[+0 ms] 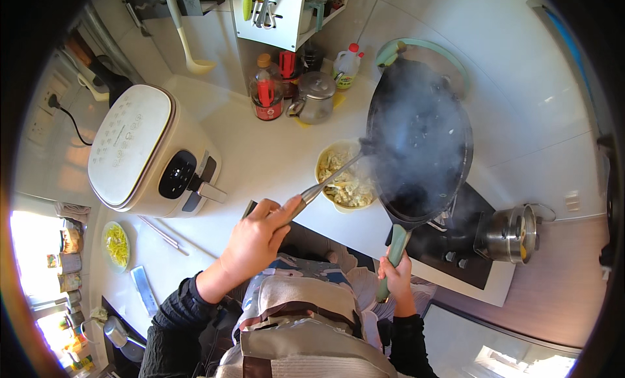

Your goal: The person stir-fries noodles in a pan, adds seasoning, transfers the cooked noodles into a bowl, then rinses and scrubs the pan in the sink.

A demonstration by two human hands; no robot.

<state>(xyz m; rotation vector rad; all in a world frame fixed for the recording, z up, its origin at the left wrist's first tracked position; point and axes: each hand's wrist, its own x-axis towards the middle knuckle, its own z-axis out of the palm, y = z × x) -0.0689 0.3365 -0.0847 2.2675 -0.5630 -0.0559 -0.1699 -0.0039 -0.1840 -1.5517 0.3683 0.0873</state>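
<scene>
My left hand (260,238) grips the handle of a metal spatula (329,182), whose head reaches to the side of a steaming black wok (423,163). My right hand (395,274) is closed round the wok's pale green handle (397,241), holding the wok tilted over the counter beside a cream bowl of pale chopped food (342,189). The wok's inside is dark and partly veiled by steam, with a few small bits in it.
An air fryer (130,143) stands on the left counter, near a plate of shredded green food (116,246) and a cleaver (143,290). Behind are bottles (267,91) and a metal pot (316,98). A black hob (456,244) with a steel pot (508,235) is at the right.
</scene>
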